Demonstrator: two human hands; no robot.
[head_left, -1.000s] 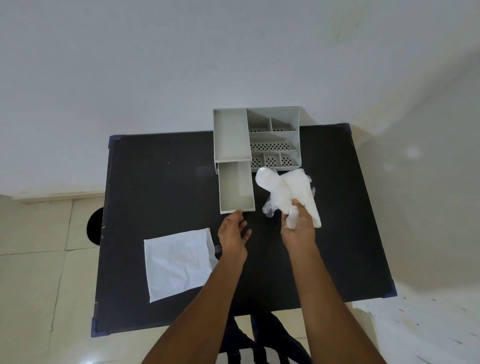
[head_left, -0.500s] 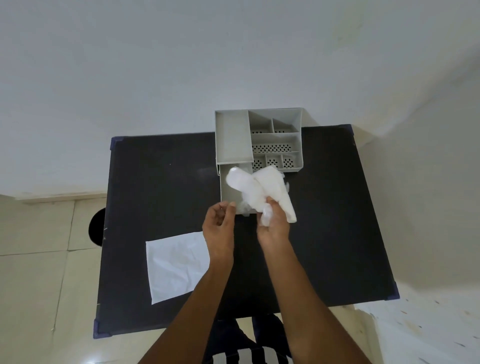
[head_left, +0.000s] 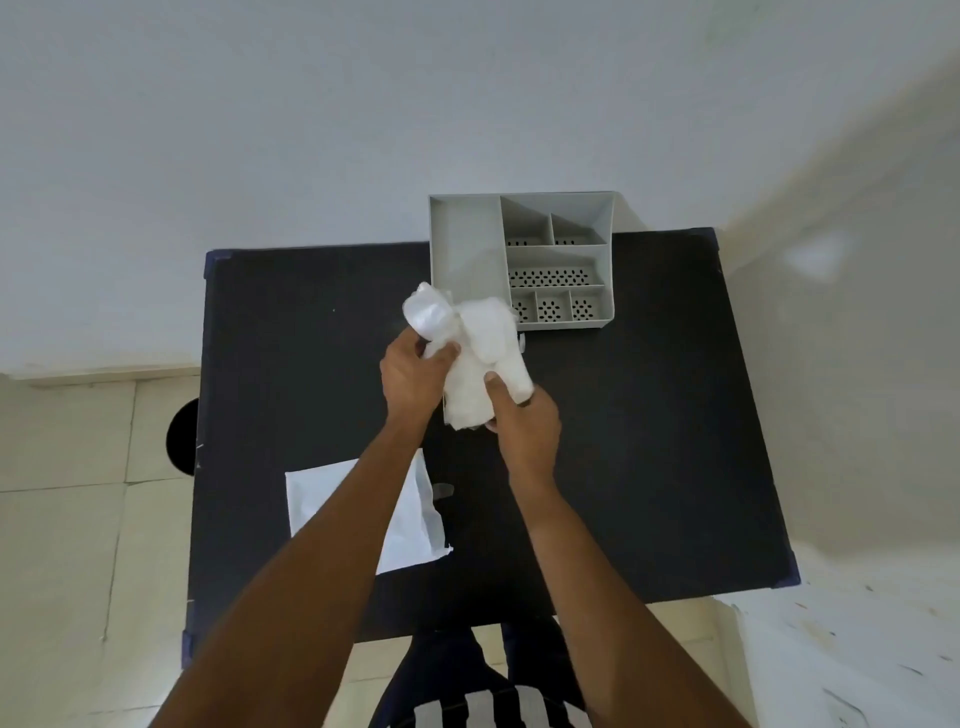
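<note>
Since a second ago the left hand (head_left: 413, 376) has come off the tabletop and joined the right hand (head_left: 524, 421) on the crumpled white translucent plastic bundle (head_left: 480, 345), which has shifted leftward with the right hand. Both hands now grasp it: the left fingers curl round its clear, shiny left lobe, and the right thumb presses on the front of the denser white part while the other right fingers wrap behind it, mostly hidden. The bundle is lifted off the surface, between the two sets of fingers and rising just beyond the fingertips.

Directly past the fingertips stands a grey plastic compartment organiser (head_left: 556, 260) with perforated floors in its smaller cells – the bundle overlaps its near left corner in the view, and whether they touch cannot be told. Beneath the hands lies a black rectangular table (head_left: 649, 441). Well back from the fingers, under the left forearm, a flat white paper sheet (head_left: 311, 499) lies on the table, partly covered by the arm.
</note>
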